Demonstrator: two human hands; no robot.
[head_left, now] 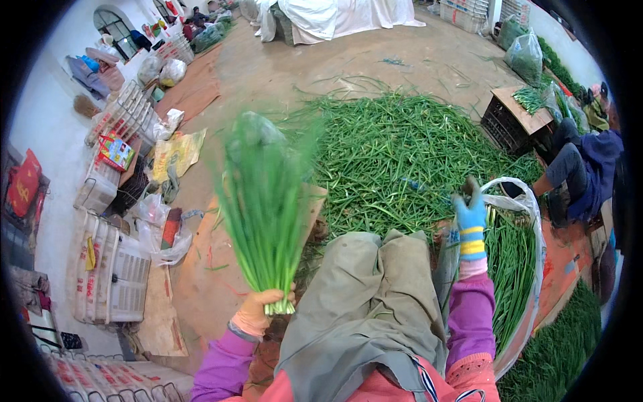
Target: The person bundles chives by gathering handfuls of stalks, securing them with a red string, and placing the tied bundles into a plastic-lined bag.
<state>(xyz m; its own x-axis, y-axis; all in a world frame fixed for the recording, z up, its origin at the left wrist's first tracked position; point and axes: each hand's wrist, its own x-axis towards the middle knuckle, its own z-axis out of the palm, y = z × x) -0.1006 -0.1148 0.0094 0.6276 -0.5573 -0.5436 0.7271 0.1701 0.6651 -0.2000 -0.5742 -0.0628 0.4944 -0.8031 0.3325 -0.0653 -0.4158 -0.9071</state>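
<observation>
My left hand (258, 309), in a pale orange glove, is closed round the base of a bunch of garlic chives (264, 228). The bunch stands upright, pale cut ends at the bottom, its leaf tips blurred. My right hand (471, 218) wears a blue glove with yellow bands and dark fingertips. It is held beside the rim of a whitish plastic bag (538, 234), fingers pointing away and somewhat apart, with nothing visible in them. Long chives (510, 268) fill that bag, right of my knees. Ahead of my knees spreads a loose heap of green leaves (388, 161).
At right a person (583, 167) sits near a dark crate (506, 124) topped with a board and chives. White plastic crates (110, 268) line the left wall near a yellow sack (177, 155). More greens (559, 348) lie at lower right. A white sheet (335, 17) covers something far ahead.
</observation>
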